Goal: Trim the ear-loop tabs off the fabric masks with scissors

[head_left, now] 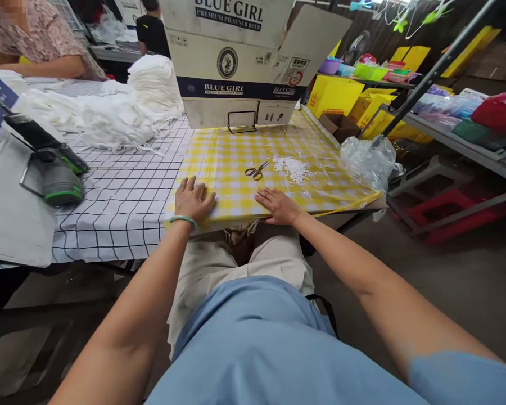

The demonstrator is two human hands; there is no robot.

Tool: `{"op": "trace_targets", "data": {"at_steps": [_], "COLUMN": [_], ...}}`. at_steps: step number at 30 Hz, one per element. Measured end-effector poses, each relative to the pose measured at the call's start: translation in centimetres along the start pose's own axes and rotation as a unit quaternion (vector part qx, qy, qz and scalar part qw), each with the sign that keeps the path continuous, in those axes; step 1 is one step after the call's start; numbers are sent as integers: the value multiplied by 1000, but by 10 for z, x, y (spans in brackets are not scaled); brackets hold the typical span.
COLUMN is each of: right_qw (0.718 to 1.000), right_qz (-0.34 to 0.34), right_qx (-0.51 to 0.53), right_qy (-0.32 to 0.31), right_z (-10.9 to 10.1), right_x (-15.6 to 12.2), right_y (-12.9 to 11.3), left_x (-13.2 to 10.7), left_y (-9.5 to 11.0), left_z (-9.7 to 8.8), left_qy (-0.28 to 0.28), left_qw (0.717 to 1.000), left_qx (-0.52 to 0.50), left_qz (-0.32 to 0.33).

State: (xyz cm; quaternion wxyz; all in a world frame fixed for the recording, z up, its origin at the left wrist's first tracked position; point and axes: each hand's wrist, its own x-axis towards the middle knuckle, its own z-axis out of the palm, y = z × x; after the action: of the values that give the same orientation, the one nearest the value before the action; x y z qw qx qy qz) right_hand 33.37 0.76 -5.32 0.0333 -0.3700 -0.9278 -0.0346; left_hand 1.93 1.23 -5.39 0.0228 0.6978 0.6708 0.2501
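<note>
My left hand, with a green bangle at the wrist, rests on the near edge of the yellow checked tablecloth, its fingers spread. Flat on the same cloth to the right lies my right hand, fingers stretched out and holding nothing. Beyond my hands, a pair of scissors lies on the cloth, touched by neither hand. Just right of the scissors is a small heap of little white pieces, with some scattered around it.
A large printed cardboard box stands at the table's back, behind a black wire stand. White cloth pieces are piled at left, near another person. A clear plastic bag hangs at the right corner, beside a metal shelf.
</note>
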Motion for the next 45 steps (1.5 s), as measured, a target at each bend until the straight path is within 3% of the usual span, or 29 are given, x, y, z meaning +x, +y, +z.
{"op": "trace_targets", "data": {"at_steps": [4,8,18,27,45], "right_qw": [1000,1000,1000,999,999], "right_qz": [1,2,5,-4,7], "right_qx": [3,6,10,17,21], "right_qy": [-2,-6,-1,46,37], "right_z": [-1,-4,-1,4,0], "right_x": [-1,-2,-3,-5,-5], "right_y": [0,0,-1,2,1], "left_x": [6,6,4,4,5], "left_y": [4,8,9,9,7], "left_z": [-1,-1,-4,-2,-1], "left_qy": [-74,-96,-71,-59,-42], "left_qw": [997,995,997,998,999], "left_qx": [11,20,15,19,8], "left_qz": [-12,-17,-21,-25,-23]}}
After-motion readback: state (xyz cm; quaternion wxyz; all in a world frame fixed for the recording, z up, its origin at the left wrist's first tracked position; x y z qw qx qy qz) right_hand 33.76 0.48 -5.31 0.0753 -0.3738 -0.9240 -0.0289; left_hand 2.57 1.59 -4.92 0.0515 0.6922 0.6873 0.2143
